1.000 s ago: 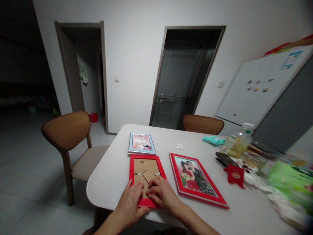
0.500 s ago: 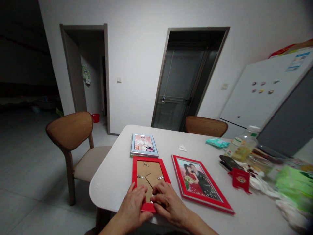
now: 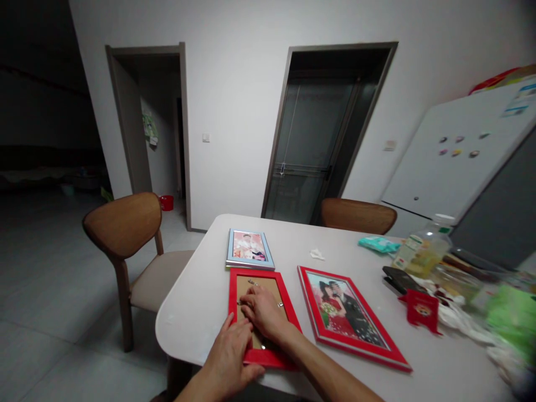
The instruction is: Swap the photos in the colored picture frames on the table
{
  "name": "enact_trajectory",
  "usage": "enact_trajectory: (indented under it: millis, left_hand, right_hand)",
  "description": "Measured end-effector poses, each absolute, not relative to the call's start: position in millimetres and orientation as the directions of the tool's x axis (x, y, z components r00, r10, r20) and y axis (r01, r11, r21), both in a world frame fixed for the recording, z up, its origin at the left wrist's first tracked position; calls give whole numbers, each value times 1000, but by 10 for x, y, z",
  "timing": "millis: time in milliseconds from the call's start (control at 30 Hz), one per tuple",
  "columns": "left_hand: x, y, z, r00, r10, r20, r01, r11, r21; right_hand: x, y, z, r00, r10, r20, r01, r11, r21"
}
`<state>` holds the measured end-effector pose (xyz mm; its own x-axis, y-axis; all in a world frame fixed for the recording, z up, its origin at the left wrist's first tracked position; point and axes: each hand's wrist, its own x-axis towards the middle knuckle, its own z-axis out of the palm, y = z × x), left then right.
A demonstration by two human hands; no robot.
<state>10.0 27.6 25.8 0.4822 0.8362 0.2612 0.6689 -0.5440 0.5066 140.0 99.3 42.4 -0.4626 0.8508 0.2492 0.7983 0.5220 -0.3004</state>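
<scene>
A red picture frame (image 3: 287,296) lies face down on the table, its brown backing board (image 3: 270,286) upward. Small metal clips sit around the board's edge; one clip (image 3: 280,305) shows at the right side. My left hand (image 3: 229,347) grips the frame's near left corner, thumb along the near edge and fingers over the backing. My right hand (image 3: 263,311) reaches across the board, its fingers curled closed at the left-side clip, which they mostly cover. The backing's stand is hidden beneath that hand.
A second red frame (image 3: 307,298) with a couple's photo lies face up to the right. Beyond is a light-blue frame (image 3: 271,259). On the table (image 3: 188,296) are crumpled tissue (image 3: 317,254), a teal packet (image 3: 379,244), a bottle (image 3: 425,245), a dark phone (image 3: 397,279) and a red card (image 3: 422,311).
My right hand has moved from the near-end clip up and left to the left-side clip. My left hand stays at the near left corner. The view has shifted slightly.
</scene>
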Motion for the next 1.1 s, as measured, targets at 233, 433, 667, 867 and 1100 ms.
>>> enact_trajectory:
  millis: [233, 433, 667, 867, 1100]
  left_hand:
    - [94, 296, 216, 486, 830, 274, 647, -552, 526]
    - [59, 278, 194, 489, 828, 275, 635, -554, 537]
    - [53, 265, 221, 484, 836, 260, 645, -541, 539]
    - [60, 258, 267, 482, 834, 268, 635, -544, 549]
    - [62, 263, 302, 489, 831, 267, 633, -548, 547]
  right_hand:
    - [1376, 1000, 387, -485, 828, 281, 769, 557, -314]
    - [1367, 1044, 363, -452, 859, 238, 764, 511, -394]
    - [1358, 1056, 338, -376, 903, 207, 775, 429, -464]
    - [1366, 977, 349, -424, 862, 276, 773, 504, -385]
    - [1321, 1006, 323, -359, 893, 271, 822, 440, -361]
